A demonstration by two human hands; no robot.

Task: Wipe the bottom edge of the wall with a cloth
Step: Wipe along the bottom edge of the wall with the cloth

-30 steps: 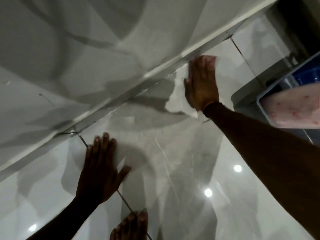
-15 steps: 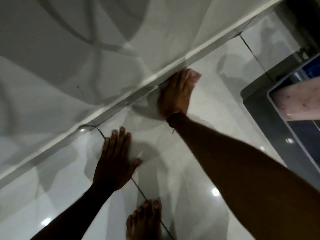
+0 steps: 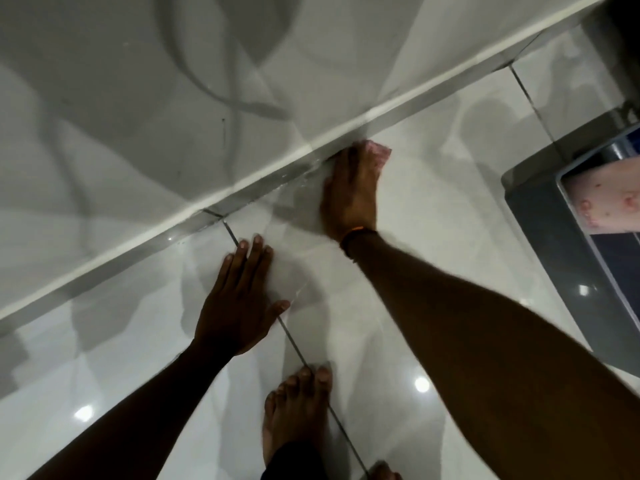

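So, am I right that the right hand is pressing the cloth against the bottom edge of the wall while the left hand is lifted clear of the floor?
Not quite. The head view shows the left hand resting flat on the floor tile, fingers spread across a grout line, not lifted. The rest holds: the right hand presses the cloth against the bottom edge of the wall.

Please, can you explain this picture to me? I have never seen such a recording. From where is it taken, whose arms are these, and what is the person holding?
The camera sits on the person's head and looks down, so the arms are the person's own. The left hand lies flat and open on the glossy tiled floor for support. The right hand presses a pinkish cloth against the bottom edge of the wall, where floor and wall meet. A bare foot shows below. At the right stands a blue-grey container; I cannot identify it.
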